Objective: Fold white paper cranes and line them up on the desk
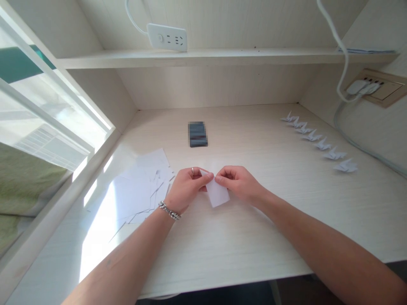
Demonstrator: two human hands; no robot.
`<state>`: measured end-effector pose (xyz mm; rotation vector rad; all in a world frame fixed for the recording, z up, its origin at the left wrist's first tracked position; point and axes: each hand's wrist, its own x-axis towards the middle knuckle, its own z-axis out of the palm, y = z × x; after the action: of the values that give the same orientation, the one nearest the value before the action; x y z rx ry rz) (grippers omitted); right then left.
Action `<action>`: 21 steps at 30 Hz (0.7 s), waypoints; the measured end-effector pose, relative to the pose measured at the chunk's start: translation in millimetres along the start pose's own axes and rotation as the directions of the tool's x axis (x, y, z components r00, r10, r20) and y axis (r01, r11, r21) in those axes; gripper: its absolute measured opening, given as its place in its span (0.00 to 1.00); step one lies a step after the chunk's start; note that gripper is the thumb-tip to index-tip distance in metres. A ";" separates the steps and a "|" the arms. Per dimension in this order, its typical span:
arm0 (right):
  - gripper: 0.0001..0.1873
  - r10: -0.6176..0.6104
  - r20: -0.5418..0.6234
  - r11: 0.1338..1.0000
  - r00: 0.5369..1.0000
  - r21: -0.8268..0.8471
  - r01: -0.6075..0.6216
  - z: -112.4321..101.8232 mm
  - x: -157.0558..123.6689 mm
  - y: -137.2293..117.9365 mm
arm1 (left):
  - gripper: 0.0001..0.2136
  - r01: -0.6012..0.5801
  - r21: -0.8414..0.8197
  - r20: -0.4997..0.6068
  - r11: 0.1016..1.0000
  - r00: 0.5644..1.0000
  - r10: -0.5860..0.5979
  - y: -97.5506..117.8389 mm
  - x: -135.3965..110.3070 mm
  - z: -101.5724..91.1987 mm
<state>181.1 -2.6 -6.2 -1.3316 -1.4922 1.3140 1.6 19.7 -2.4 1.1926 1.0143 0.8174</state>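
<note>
Between my hands, above the desk, is a small folded piece of white paper (218, 195), its lower corner pointing toward me. My left hand (189, 186), with a ring and a chain bracelet, pinches its upper left edge between thumb and fingers. My right hand (237, 181) is closed at the upper right edge, thumb against fingertips. The fingers hide part of the upper folds. Left of my left hand lies a spread of loose white paper sheets (136, 190), partly in bright sunlight.
Several folded paper cranes (322, 144) stand in a slanting row at the right. A dark, pixelated rectangular object (197, 134) lies behind my hands. A power strip (167, 37) rests on the shelf (216, 59). A cable (365, 148) runs along the right wall; a window (47, 114) is at left.
</note>
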 end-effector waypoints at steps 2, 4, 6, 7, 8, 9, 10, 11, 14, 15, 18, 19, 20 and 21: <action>0.11 0.015 -0.006 1.000 1.000 0.022 -0.015 -1.2 -0.9 -3.5 | 0.14 0.021 -0.027 -0.001 0.999 1.000 -0.021 3.0 -0.2 -1.5; 0.11 0.026 -0.002 0.998 1.000 0.057 -0.026 -3.7 -1.3 -6.0 | 0.15 0.033 -0.054 -0.025 0.998 0.999 -0.035 7.0 -0.1 -5.9; 0.11 0.035 -0.010 0.996 0.999 0.078 -0.034 -6.6 -1.1 -6.8 | 0.14 0.009 -0.089 -0.102 0.996 0.995 -0.018 10.6 0.2 -12.0; 0.11 0.040 -0.020 0.996 0.999 0.084 -0.038 -7.8 -0.8 -6.7 | 0.14 -0.021 -0.088 -0.154 0.996 0.988 0.007 11.8 0.4 -14.8; 0.11 0.044 -0.034 0.995 0.998 0.086 -0.041 -8.7 -0.5 -6.5 | 0.14 -0.040 -0.068 -0.186 0.997 0.982 0.027 12.3 0.5 -16.9; 0.11 0.045 -0.045 0.996 0.998 0.084 -0.041 -9.3 -0.3 -6.3 | 0.14 -0.048 -0.043 -0.200 0.998 0.979 0.038 12.1 0.5 -17.8; 0.11 0.040 -0.053 0.996 0.998 0.078 -0.036 -9.6 -0.2 -6.2 | 0.15 -0.042 -0.025 -0.174 0.999 0.984 0.037 11.3 0.4 -17.5; 0.10 0.032 -0.057 0.997 0.998 0.068 -0.028 -9.6 -0.2 -6.2 | 0.16 -0.041 0.001 -0.129 0.999 0.991 0.041 10.0 0.1 -16.0; 0.10 -0.005 -0.048 1.000 0.999 0.023 0.006 -8.7 -1.2 -6.3 | 0.16 -0.080 0.162 -0.025 0.984 0.996 0.085 5.2 -1.2 -8.1; 0.10 -0.016 -0.040 1.000 0.999 0.010 0.016 -8.4 -1.6 -6.3 | 0.15 -0.099 0.185 -0.022 0.978 0.994 0.104 4.0 -1.7 -5.7; 0.09 -0.043 -0.003 0.999 0.999 0.005 0.043 -6.9 -1.9 -5.4 | 0.14 -0.144 0.225 -0.025 0.964 0.988 0.154 2.3 -3.3 -1.6; 0.09 -0.047 0.005 0.999 0.999 0.008 0.047 -6.0 -1.7 -5.0 | 0.13 -0.153 0.243 -0.016 0.958 0.987 0.162 2.2 -3.8 -0.9; 0.09 -0.050 0.009 0.999 0.999 0.007 0.050 -5.0 -1.3 -4.7 | 0.13 -0.159 0.262 -0.003 0.952 0.986 0.165 2.2 -4.3 -0.3; 0.08 -0.051 0.007 0.999 0.999 0.002 0.051 -3.9 -1.0 -4.5 | 0.13 -0.160 0.276 0.007 0.948 0.986 0.164 2.2 -4.7 0.4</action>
<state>184.0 -2.5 -1.0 -1.2807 -1.5196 1.2881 0.3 15.7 0.7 1.5264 1.0781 0.8326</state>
